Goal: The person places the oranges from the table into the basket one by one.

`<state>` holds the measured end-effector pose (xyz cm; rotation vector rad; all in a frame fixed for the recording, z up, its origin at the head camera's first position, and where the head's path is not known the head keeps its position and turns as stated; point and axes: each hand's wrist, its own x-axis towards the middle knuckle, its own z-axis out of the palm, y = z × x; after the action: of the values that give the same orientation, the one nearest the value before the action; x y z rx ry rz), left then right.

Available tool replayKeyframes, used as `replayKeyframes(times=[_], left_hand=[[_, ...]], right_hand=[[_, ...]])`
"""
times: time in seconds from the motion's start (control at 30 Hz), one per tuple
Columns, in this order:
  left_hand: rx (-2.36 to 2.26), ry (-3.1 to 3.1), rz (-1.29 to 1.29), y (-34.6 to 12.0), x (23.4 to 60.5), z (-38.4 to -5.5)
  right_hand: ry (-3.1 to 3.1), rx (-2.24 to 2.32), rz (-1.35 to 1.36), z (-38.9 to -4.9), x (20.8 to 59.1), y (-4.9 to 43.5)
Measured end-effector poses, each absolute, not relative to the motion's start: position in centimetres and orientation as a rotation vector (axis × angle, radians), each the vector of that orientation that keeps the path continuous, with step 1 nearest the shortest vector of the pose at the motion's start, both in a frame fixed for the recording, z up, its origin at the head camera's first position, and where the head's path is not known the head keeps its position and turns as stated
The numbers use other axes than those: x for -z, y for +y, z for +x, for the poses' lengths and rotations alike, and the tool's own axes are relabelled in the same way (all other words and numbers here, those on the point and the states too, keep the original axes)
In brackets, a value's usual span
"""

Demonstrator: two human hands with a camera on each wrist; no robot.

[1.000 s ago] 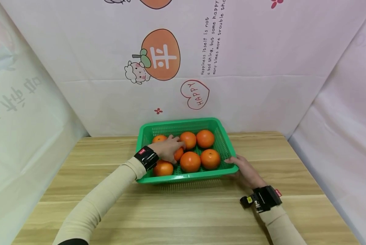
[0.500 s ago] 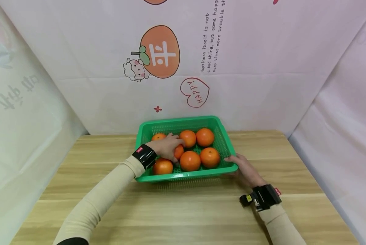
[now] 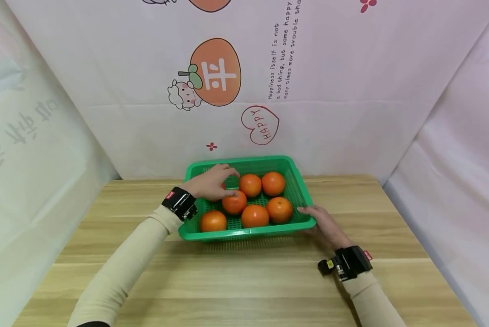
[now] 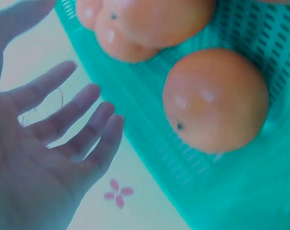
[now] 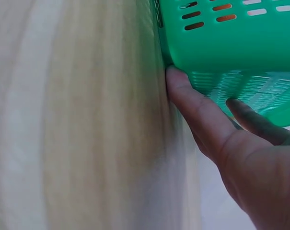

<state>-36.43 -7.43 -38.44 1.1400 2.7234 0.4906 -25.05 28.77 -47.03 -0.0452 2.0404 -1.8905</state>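
A green plastic basket (image 3: 247,232) holds several oranges, among them a back-right orange (image 3: 273,183), a front-left orange (image 3: 213,221) and a middle-left orange (image 3: 234,202). My left hand (image 3: 212,182) hovers over the basket's back-left part, fingers loosely bent and holding nothing; it hides what lies beneath. In the left wrist view, the hand (image 4: 53,139) is apart from the nearest orange (image 4: 216,100). My right hand (image 3: 326,227) grips the basket's front-right corner, thumb over the rim. Seen from the right wrist, fingers (image 5: 202,112) lie against the basket's underside.
The basket stands on a wood-grain table (image 3: 244,281), close to a white printed cloth (image 3: 330,136) hanging behind it. More pale cloth (image 3: 465,181) hangs along the right side, and likewise on the left.
My left hand has let go of the middle-left orange and drawn back to the left. The front-left orange has shifted slightly left. My right hand stays at the basket's corner.
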Motion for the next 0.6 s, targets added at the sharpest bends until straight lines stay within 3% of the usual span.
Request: replayKeyframes(times=[0.27, 0.6], left_hand=[[-0.793, 3.024, 1.08, -12.6, 35.5, -37.0], [-0.932, 3.614, 0.86, -18.7, 33.0, -38.2]], right_hand=[[2.366, 1.668, -0.044, -25.1, 45.1, 29.7], [2.801, 1.669, 0.022, -27.0, 37.7, 33.8]])
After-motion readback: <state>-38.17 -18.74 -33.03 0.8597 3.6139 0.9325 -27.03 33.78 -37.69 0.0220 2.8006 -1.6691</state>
